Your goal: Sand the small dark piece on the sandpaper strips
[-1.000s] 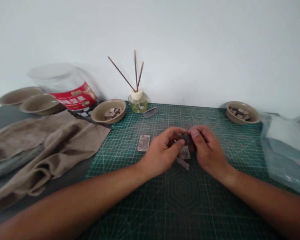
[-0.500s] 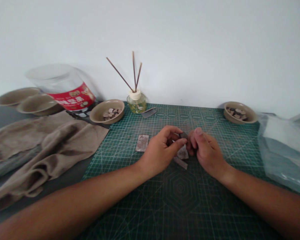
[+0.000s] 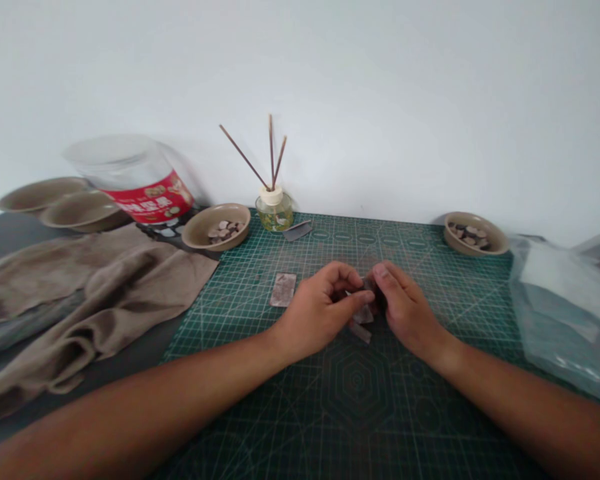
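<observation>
My left hand [image 3: 325, 303] pinches a small dark flat piece [image 3: 367, 284] between thumb and fingers; most of it is hidden. Right up against it, my right hand [image 3: 405, 297] is closed, thumb over curled fingers, and what those fingers hold is hidden. Under the hands lie a worn greyish sheet, perhaps sandpaper [image 3: 365, 315], and a narrow strip [image 3: 361, 333]. A brownish rectangular sheet [image 3: 283, 290] lies flat to the left of my left hand.
A green cutting mat [image 3: 260, 413] covers the table. Bowls of small chips stand at left [image 3: 193, 230] and right [image 3: 450, 240]. Behind are a reed diffuser [image 3: 274, 212], a folded grey sheet [image 3: 297, 231] and a clear jar [image 3: 155, 200]. A brown cloth [image 3: 145, 267] and plastic bag [image 3: 555, 313] flank the mat.
My right hand has turned slightly and closed in on the dark piece, which is now more covered. The whole view has shifted a little.
</observation>
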`<control>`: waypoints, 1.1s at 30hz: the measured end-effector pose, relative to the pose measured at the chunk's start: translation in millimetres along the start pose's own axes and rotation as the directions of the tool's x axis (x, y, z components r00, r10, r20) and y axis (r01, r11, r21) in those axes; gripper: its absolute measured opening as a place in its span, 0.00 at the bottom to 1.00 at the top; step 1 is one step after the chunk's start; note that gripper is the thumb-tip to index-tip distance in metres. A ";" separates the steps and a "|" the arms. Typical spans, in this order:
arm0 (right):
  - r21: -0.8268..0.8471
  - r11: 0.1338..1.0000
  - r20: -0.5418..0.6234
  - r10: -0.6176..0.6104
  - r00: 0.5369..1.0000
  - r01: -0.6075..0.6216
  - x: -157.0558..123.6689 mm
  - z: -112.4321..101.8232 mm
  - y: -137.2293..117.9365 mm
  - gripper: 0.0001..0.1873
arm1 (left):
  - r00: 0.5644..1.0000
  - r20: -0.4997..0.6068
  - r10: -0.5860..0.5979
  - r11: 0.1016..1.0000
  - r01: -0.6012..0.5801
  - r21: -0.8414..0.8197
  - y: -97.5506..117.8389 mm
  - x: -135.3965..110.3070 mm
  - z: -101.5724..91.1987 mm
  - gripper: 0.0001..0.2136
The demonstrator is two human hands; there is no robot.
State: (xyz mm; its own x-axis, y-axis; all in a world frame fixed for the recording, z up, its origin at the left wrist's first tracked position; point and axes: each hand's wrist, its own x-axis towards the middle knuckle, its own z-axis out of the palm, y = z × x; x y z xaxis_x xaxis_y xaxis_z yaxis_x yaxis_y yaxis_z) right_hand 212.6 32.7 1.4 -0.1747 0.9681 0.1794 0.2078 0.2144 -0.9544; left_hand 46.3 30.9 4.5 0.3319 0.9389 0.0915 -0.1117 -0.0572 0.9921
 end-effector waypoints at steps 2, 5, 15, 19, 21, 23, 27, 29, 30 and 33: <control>0.013 1.000 -0.002 0.005 1.000 -0.004 0.2 0.3 -0.5 0.22 | 1.000 0.017 0.007 1.000 -0.007 0.000 -0.6 -0.3 -0.9 0.09; 0.052 0.999 -0.011 -0.008 1.000 0.009 -0.2 0.2 -0.9 0.20 | 0.999 0.018 0.032 0.999 -0.032 -0.009 -1.8 -0.6 -1.8 0.08; 0.156 0.984 -0.008 -0.088 0.996 0.088 -3.5 -2.6 3.6 0.08 | 0.991 -0.011 0.132 0.990 -0.131 0.059 0.9 -2.1 -1.1 0.05; 0.191 0.977 0.019 -0.095 0.995 0.090 -3.4 -4.6 8.1 0.07 | 0.994 -0.003 0.105 0.991 -0.104 0.079 1.8 -2.8 -1.6 0.06; 0.204 0.974 0.030 -0.108 0.994 0.100 -3.4 -5.4 9.9 0.07 | 0.995 -0.001 0.095 0.991 -0.095 0.097 0.9 -2.9 -2.3 0.08; 0.222 0.970 0.038 -0.106 0.994 0.095 -3.4 -5.6 10.9 0.07 | 0.996 -0.003 0.087 0.990 -0.086 0.115 0.0 -2.7 -2.5 0.10; 0.241 0.969 0.049 -0.074 0.996 0.060 -3.2 -5.2 11.5 0.06 | 0.997 -0.030 0.071 0.991 -0.067 0.120 -0.1 -1.8 -1.0 0.12; 0.230 0.971 0.055 -0.078 0.995 0.063 -3.3 -5.0 11.9 0.07 | 0.996 -0.051 0.068 0.990 -0.060 0.129 0.0 -1.5 -0.1 0.12; 0.224 0.972 0.057 -0.083 0.995 0.069 -3.4 -4.9 12.2 0.07 | 0.996 -0.061 0.068 0.989 -0.059 0.137 0.0 -1.4 0.1 0.12; 0.202 0.976 0.058 -0.099 0.993 0.085 -3.8 -4.9 12.3 0.07 | 0.994 -0.080 0.076 0.984 -0.062 0.167 -0.4 -1.4 0.0 0.12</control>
State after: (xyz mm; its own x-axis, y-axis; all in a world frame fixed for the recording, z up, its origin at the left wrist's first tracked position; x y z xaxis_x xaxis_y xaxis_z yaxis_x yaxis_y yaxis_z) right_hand 220.5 32.3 -9.9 -0.2501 0.9331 0.2585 -0.0066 0.2654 -0.9641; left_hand 45.9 29.5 4.0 0.2467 0.9559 0.1596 0.0263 -0.1712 0.9849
